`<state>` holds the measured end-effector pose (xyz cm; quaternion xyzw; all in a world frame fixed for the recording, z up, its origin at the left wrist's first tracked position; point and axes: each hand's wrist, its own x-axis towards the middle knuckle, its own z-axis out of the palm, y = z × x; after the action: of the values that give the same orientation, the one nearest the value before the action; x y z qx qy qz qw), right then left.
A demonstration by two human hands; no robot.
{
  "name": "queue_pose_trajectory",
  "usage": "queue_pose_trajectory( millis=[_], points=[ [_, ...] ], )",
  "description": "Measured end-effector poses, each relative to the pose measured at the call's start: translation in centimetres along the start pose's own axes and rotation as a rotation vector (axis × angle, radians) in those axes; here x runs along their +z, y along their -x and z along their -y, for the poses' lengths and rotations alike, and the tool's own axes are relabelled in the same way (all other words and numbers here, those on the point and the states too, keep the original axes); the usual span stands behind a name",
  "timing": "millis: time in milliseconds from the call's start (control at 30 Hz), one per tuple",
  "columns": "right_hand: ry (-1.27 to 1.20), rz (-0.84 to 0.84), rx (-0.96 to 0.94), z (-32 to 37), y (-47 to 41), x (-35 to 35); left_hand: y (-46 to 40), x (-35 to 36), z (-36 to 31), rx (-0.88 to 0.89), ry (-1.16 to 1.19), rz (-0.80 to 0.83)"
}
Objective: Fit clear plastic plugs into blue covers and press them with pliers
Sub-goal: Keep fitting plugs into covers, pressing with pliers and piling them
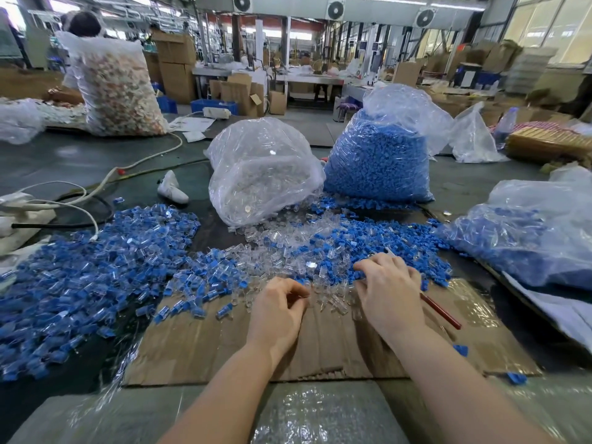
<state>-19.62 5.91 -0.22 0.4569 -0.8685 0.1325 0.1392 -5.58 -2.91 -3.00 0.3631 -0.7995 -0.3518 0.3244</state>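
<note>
Head view: dark counter (80,161) in a factory hall, cardboard sheet (205,344) near. Left hand (278,310) curled, pinching a clear plug (307,294). Right hand (389,291) gripping red-handled pliers (440,310), fingertips in loose blue covers (336,248) just beyond.

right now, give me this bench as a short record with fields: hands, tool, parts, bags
left hand: fingers curled, pinching at clear plugs
right hand: in the mixed pile, holding red-handled pliers
finished pile: blue and clear parts, at left
clear bag: centre, open, plugs spilling out
blue bag: right of it, full of covers
work surface: cardboard
</note>
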Motion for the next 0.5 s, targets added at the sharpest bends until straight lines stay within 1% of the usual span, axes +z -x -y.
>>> queue_pose_trajectory(
  millis=[133,300,500],
  points=[
    [-0.057,0.035,-0.042,1.3,-1.1,1.0,0.0,0.0,0.2,0.022,-0.019,-0.012],
    [-0.063,0.052,-0.022,2.3,-2.2,1.6,0.1,0.0,0.2,0.039,0.009,-0.029],
    [-0.055,0.088,0.016,3.0,-2.7,1.7,0.4,-0.2,-0.1,0.027,0.102,0.010]
  ],
)
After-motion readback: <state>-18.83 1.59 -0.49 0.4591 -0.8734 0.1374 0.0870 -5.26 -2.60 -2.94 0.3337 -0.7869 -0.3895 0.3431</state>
